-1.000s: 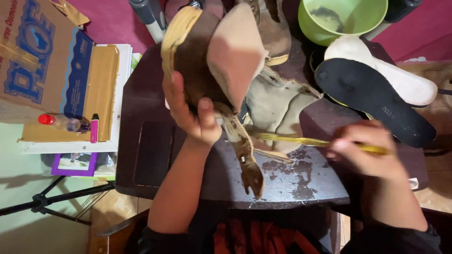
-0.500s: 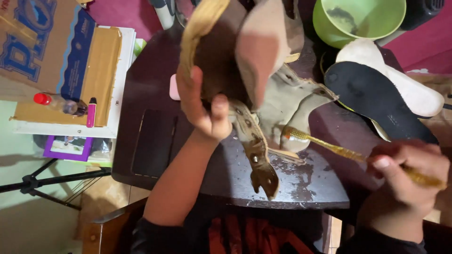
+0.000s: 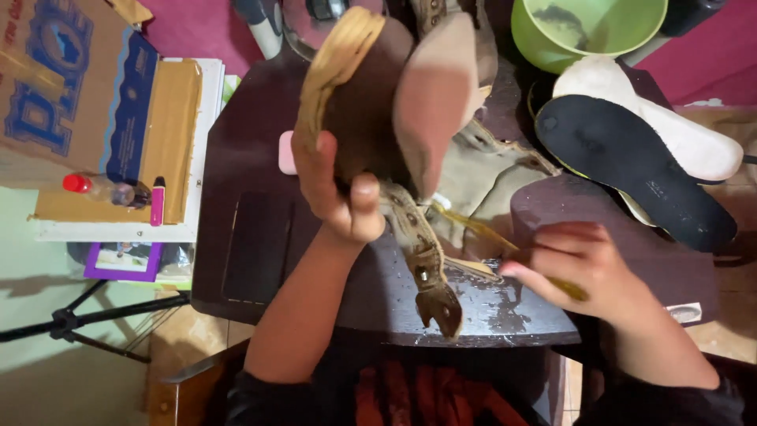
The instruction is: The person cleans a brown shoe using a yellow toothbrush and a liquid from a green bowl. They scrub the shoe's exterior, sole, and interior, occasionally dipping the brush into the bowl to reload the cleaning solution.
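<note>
Glue brush (image 3: 505,244) has moved back under the sandal (image 3: 378,102), tip at the sole. Left hand (image 3: 335,189) grip stays clamped on the sandal; right hand (image 3: 579,264) pinches the brush.

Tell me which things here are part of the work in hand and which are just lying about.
In use:
left hand gripping the brown shoe
dangling strap
right hand holding a yellowish glue brush

Lying about:
black insole
white insole
green bowl
cardboard box
red-capped bottle

Green bowl (image 3: 587,31) cut by top edge, brush (image 3: 505,244) tip hidden behind shoe (image 3: 394,102) — blurred
</note>
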